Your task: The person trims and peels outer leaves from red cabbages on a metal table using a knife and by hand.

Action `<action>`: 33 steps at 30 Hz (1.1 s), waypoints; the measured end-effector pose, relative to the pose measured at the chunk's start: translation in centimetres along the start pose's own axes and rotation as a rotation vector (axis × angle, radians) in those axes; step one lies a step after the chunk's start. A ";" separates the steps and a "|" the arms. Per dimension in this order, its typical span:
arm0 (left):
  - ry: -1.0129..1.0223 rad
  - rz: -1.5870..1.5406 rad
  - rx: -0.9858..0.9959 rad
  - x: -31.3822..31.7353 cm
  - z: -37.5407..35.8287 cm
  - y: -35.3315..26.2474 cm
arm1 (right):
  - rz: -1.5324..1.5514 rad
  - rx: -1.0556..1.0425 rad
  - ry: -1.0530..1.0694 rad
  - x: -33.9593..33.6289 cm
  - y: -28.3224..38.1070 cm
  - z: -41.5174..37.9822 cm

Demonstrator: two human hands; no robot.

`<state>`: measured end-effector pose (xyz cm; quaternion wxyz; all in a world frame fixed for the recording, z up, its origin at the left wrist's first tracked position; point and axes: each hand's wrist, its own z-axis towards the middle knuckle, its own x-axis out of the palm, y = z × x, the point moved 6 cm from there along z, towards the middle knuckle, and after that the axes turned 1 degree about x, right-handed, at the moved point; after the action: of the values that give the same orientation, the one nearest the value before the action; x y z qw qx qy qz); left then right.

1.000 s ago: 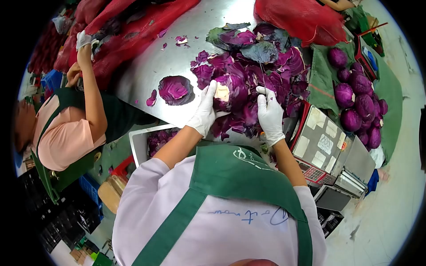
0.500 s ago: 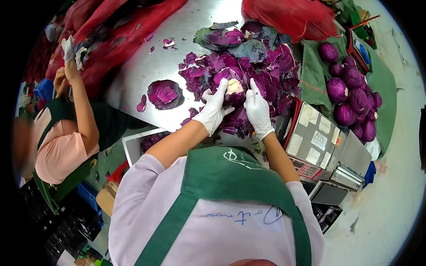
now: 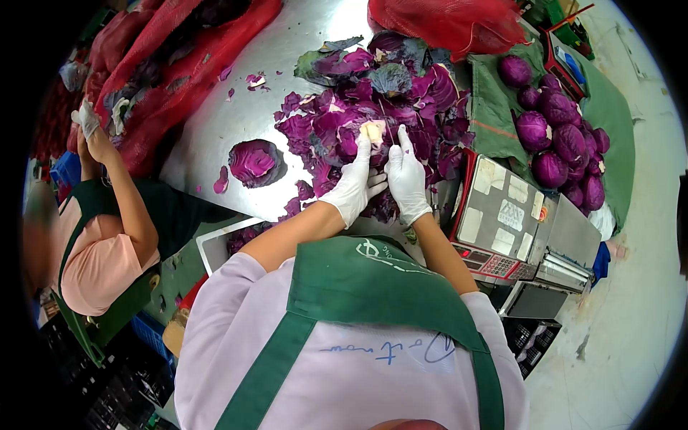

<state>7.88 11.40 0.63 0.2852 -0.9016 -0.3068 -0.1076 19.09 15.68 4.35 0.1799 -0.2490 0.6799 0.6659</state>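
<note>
A red cabbage (image 3: 349,137) with a pale cut stem lies before me among a heap of loose purple leaves (image 3: 315,129). Both my hands wear white gloves. My left hand (image 3: 351,188) is on its near side, one finger reaching up to the stem and the others bent toward my right hand; part of its grip is hidden. My right hand (image 3: 407,180) is close beside the cabbage, fingers straight and somewhat apart, with nothing visible in them. A cupped purple leaf (image 3: 255,163) rests on the metal table (image 3: 208,143) to the left.
Several whole red cabbages (image 3: 566,140) sit on green cloth at the right, beyond a scale (image 3: 502,208). Red mesh sacks (image 3: 451,25) lie at the far side. A white bin (image 3: 210,252) stands by my left forearm. A co-worker's gloved hand (image 3: 87,118) shows at left.
My hands have come closer together on the near side of the cabbage. My right hand has turned and shifted slightly left. The whole view has shifted a little; the co-worker's hands are lower left.
</note>
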 end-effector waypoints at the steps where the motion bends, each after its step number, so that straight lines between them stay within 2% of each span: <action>1: -0.062 0.124 -0.002 -0.9 0.2 -0.3 | 0.001 -0.002 -0.003 -0.3 -0.1 0.4; 5: -0.095 0.267 0.124 -2.3 0.0 -0.8 | -0.062 -0.133 0.055 -1.5 1.4 1.6; 7: -0.107 0.298 0.160 -3.0 -0.5 -0.9 | -0.356 -0.242 0.070 -1.6 2.9 1.9; 9: -0.098 0.454 0.311 -3.9 -1.5 -1.9 | -0.384 -0.273 0.058 -1.7 3.6 2.1; 10: -0.291 0.597 0.685 -4.5 -2.3 -4.0 | -0.392 -0.285 0.062 -1.6 3.6 2.2; 13: -0.572 0.904 1.282 -3.6 -3.8 -6.7 | -0.403 -0.332 0.062 -1.0 3.8 2.3; 14: -0.303 0.841 1.046 -3.7 -0.7 -6.6 | -0.411 -0.323 0.065 -0.8 4.0 2.2; 15: -0.142 0.645 1.073 -3.6 0.4 -6.2 | -0.421 -0.316 0.068 -0.8 4.2 2.2; 17: -0.100 0.652 1.130 -3.0 0.3 -6.7 | -0.405 -0.338 0.049 -1.2 4.4 2.6; 21: -0.148 0.704 1.211 -1.8 0.3 -6.4 | -0.453 -0.399 0.062 -1.9 4.6 2.8; 24: -0.283 0.833 1.338 -1.4 0.4 -6.3 | -0.564 -0.404 0.085 -2.3 4.6 3.0; 28: -0.323 0.882 1.273 -1.1 0.0 -6.7 | -0.556 -0.437 0.074 -2.6 4.4 3.2; 31: -0.252 0.867 1.216 -0.7 0.3 -6.8 | -0.626 -0.412 0.076 -2.5 4.3 3.5; 33: -0.479 1.023 1.373 -0.2 -0.7 -6.4 | -0.636 -0.375 0.007 -2.5 3.7 3.8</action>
<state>3.79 15.11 4.01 0.7043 -0.5566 0.0854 0.4323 18.66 19.62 8.62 0.3269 -0.4788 0.4351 0.6889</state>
